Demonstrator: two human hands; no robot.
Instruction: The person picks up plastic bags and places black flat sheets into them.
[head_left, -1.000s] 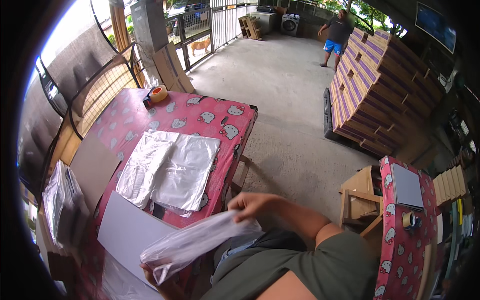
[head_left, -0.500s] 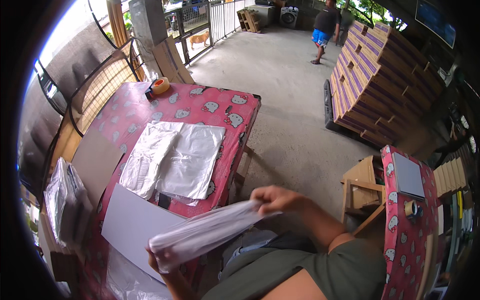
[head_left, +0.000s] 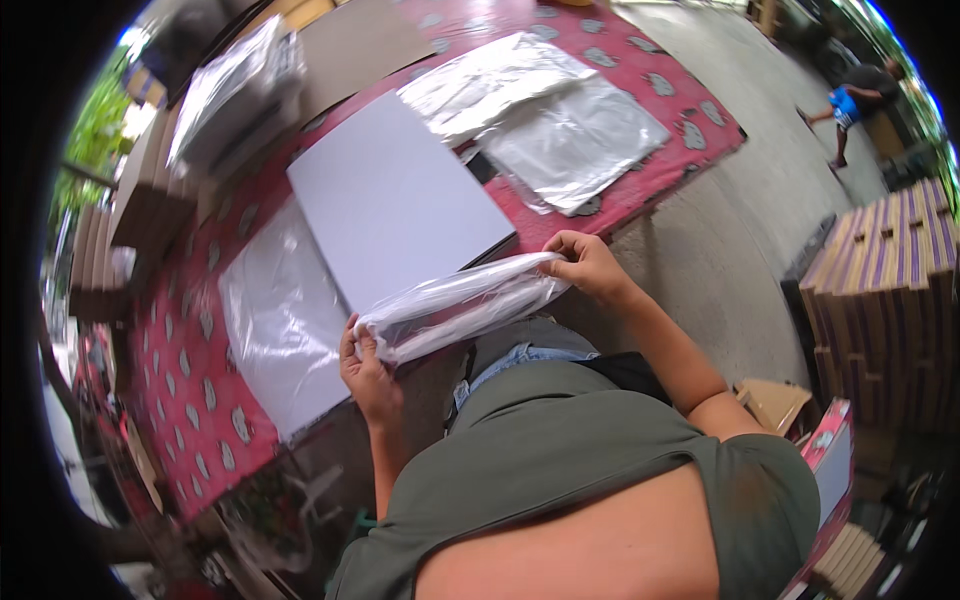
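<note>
Stretched between my two hands is a clear plastic bag (head_left: 465, 300), its mouth held apart above the table's near edge. My left hand (head_left: 370, 375) pinches one end, and my right hand (head_left: 585, 265) pinches the other. Just beyond the bag lies a flat white rectangular panel (head_left: 400, 190) with a dark edge. A plastic-covered white sheet (head_left: 285, 310) lies to its left, partly under it. Folded clear plastic bags (head_left: 570, 130) are piled past the panel, to the right.
The pink patterned table (head_left: 200, 400) carries a plastic-wrapped stack (head_left: 245, 90) and a grey-brown board (head_left: 360, 45). Stacked cartons (head_left: 885, 300) stand on the floor at right. Another person (head_left: 860, 100) walks at the far right. Folded cardboard (head_left: 110, 240) stands at the left.
My view has turned down and left. The plastic bag, earlier bunched and blurred, is now spread open in front of the white panel, both hands still on it.
</note>
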